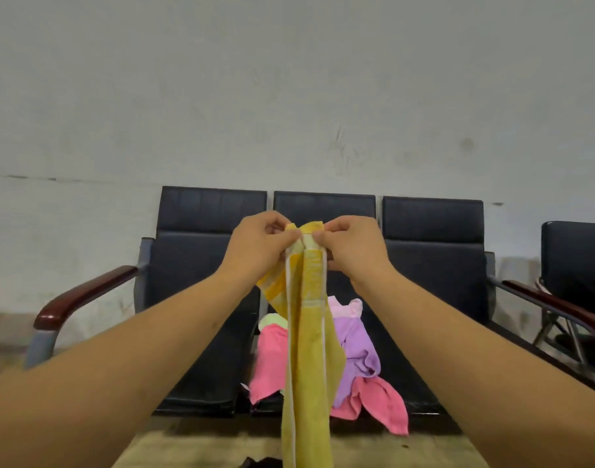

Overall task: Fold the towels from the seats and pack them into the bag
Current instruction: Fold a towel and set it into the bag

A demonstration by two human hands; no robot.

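Both hands up at centre view: left hand (259, 244) at 9 o'clock of the fold, right hand (353, 248) at 3 o'clock, each pinching the top edge of the yellow towel (309, 349), which hangs long and narrow toward 6 o'clock. Done well, this means squaring those top corners against each other and letting the drape fall untwisted before doubling it. The other towels (357, 349) lie heaped on the middle seat (323, 207) behind; no bag clearly shows
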